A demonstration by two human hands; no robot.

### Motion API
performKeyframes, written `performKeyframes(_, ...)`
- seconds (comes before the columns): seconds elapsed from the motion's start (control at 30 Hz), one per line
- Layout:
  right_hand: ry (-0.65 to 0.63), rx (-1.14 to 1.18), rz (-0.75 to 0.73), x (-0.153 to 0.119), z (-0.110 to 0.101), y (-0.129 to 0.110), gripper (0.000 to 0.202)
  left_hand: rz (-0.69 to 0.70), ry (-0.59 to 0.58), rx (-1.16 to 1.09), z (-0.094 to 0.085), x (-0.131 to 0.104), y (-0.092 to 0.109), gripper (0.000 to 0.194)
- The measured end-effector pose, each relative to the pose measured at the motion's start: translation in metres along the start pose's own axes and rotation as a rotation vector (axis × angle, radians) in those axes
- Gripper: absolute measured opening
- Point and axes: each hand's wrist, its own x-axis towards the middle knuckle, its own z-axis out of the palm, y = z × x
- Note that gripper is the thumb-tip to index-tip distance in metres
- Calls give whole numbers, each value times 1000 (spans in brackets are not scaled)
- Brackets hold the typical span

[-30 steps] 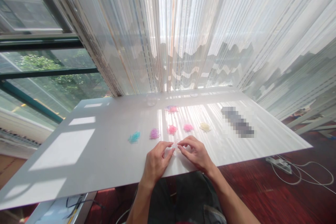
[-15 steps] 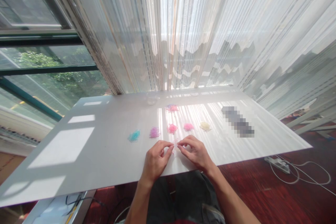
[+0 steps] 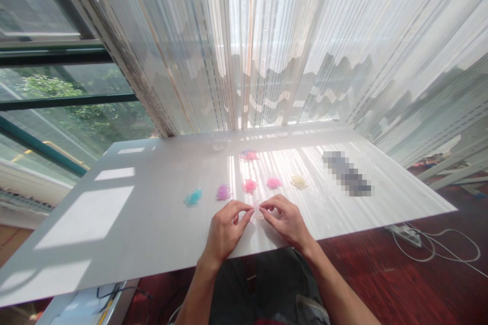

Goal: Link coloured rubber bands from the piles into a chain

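Observation:
My left hand (image 3: 227,228) and my right hand (image 3: 281,221) face each other near the table's front edge, thumbs and forefingers pinched and a narrow gap apart. Between the fingertips are thin pink bands (image 3: 256,206), partly hidden and too fine to count. Just beyond my hands, small heaps that look like rubber bands lie in a row: teal (image 3: 193,197), purple (image 3: 223,192), red-pink (image 3: 249,186), bright pink (image 3: 273,183) and pale yellow (image 3: 299,182). A mixed pink and lilac heap (image 3: 249,155) sits farther back.
The white table (image 3: 152,223) carries a clear dish (image 3: 219,144) at the back and a pixelated dark object (image 3: 346,173) on the right. A sheer curtain (image 3: 244,51) hangs along its far edge. A power strip (image 3: 406,235) with cables lies on the red floor.
The view has shifted slightly. Both hands stay in nearly the same place, still pinching, with only slight finger movement. The heaps look the same.

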Motion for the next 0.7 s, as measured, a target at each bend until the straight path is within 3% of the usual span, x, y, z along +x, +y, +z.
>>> performKeyframes(0.23, 73, 16, 29, -1, -1, 0, 6, 82, -170, 120, -17, 29, 6, 13)
performKeyframes(0.7, 163, 4, 157, -2, -3, -3, 9, 172, -334, 248, -16, 55, 4, 12)
